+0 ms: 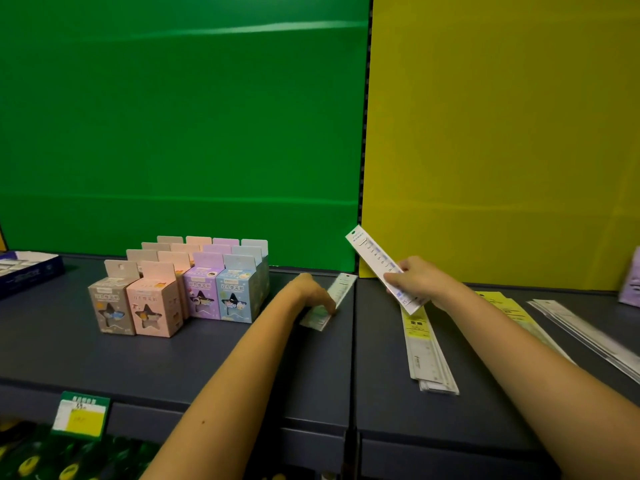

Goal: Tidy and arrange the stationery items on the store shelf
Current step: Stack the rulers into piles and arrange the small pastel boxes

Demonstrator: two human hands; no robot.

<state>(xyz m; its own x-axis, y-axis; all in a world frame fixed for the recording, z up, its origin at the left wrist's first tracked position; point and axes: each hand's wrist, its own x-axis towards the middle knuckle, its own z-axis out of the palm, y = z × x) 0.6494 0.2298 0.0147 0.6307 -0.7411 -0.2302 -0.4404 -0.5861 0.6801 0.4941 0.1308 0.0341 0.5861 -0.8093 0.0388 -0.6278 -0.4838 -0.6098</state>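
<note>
A: You have the shelf (pixel 207 358) in two sections, with a seam (pixel 354 341) between them. The block of boxes (pixel 180 289) stands upright on the left section, well clear of both your arms.

B: On the right section, the stack of long rulers (pixel 429 355) lies with its long axis running from the back panel toward you. It sits directly below your right hand (pixel 420 282).

A: That hand is clamped round the lower half of the blue ruler (pixel 372 252). The ruler is held off the shelf, tilted up and to the left.

B: So I'd judge the right hand the nearer one for laying it down. Turn the ruler until it runs parallel to the stack. More rulers (pixel 581 330) lie farther right, so room there is tighter.

A: Your left hand (pixel 311 289) rests on the green ruler (pixel 341 289), which lies flat just left of the seam, angled toward the back. The fingers are blurred, so I can't tell whether they pinch it or only press it.

B: There's bare shelf in front of it, between the boxes and the seam, for sliding it.
</note>
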